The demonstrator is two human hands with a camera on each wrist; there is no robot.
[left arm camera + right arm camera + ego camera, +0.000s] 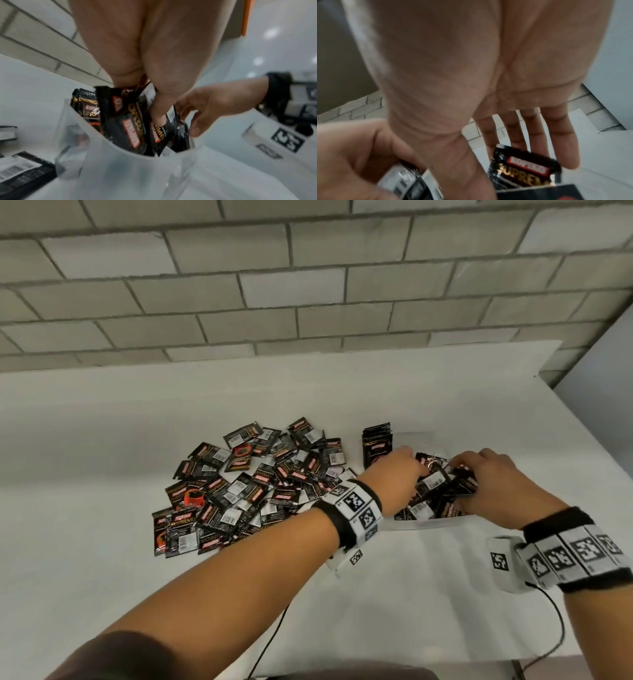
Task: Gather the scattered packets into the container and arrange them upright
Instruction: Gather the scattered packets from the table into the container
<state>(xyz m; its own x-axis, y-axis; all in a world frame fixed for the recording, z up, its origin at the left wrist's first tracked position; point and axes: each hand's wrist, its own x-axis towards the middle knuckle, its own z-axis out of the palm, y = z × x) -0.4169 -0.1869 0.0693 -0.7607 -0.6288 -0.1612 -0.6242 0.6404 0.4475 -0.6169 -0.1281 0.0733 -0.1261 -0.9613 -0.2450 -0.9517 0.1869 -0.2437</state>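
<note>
Packets (239,487) lie in a big messy heap on the white worktop (102,440), to the left of the clear container (120,162). Some packets are already in the container. A few at its far left end (376,445) stand up straight. The ones under our hands lean and cross over each other.

Our left hand (399,470) reaches into the container from the left. Its grip is narrow: thumb and fingers (159,115) pinch a small bunch of packets (135,129) from above. Our right hand (486,484) comes in from the right. Its thumb presses on a light packet (406,180) near our left hand. Its fingers (544,135) are straight and spread behind a black packet (525,170). We cannot tell if they touch it.

We think we are tidying the packets in the container so they stand up. The held bunch is right below our left grip, and its long side tips over. It needs to turn until the long side points up, then slide far and left against the straight row. Our left hand is nearer to that row. The big heap is also on the left hand's side, so most of the job is not yet done.
</note>
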